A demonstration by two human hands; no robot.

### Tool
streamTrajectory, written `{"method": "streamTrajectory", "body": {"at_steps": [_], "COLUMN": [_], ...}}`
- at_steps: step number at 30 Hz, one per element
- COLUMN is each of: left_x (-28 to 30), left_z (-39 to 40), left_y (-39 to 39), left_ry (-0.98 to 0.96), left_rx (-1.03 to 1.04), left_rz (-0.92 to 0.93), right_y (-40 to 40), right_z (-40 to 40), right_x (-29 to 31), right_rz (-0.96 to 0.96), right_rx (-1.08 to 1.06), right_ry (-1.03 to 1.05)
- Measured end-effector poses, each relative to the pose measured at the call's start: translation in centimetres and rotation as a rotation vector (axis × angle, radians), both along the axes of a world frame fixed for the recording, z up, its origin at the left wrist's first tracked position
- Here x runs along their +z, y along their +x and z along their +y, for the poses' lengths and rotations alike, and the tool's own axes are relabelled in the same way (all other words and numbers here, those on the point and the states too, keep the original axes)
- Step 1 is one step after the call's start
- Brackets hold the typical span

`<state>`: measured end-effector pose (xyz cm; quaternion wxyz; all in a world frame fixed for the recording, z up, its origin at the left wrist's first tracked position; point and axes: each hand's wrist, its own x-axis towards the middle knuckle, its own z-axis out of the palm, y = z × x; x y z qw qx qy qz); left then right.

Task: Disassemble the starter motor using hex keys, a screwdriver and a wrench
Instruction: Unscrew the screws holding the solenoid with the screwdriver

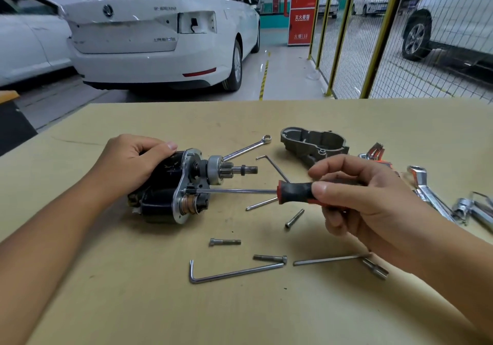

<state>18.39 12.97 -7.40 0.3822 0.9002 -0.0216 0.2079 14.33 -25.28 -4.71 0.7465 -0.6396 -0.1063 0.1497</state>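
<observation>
Starter motor lies on its side left of the surface's middle, black body toward the left edge, pinion shaft pointing right. Left hand is wrapped over the black body, fingers closed on it, thumb along the top. Right hand has thumb and fingers pinched on the red-and-black handle of the screwdriver; the shaft runs level to the left and its tip meets the silver end plate of the motor.

Loose parts sit around the hands. Combination wrench lies behind the pinion, ring end toward the far edge. Small hex key lies just behind the screwdriver shaft. Grey cast housing rests apart from the motor, toward the far right, partly behind the right hand. Three bolts lie free in front of the shaft: one tilted, one level, one touching the long arm of a large hex key. A second long hex key runs under the right wrist, beside a socket bit. More chrome wrenches and pliers crowd the right edge.

Surface: tan board, scuffed, faint dark marks. Room: workshop floor, white sedan parked beyond the far edge, yellow-framed mesh fence to the right, red fire cabinet behind it.
</observation>
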Motion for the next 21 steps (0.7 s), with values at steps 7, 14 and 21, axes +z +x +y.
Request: {"method": "streamTrajectory", "body": {"at_steps": [7,14,21], "left_x": [-0.02,-0.06,0.26], "left_z": [0.22,0.13,-0.08], "left_y": [0.1,0.1,0.04], "left_ry": [0.017,0.052,0.101], "left_rx": [0.01,0.001,-0.011], "left_rz": [0.001,-0.004,0.004], "right_y": [-0.31,0.15,-0.15], "right_z": [0.55,0.09,0.58], "right_x": [0.01,-0.41,-0.06], "right_rz": [0.043,-0.033,0.057], "right_rx": [-0.006,-0.023,-0.049], "right_ry": [-0.057,0.01,-0.121]}}
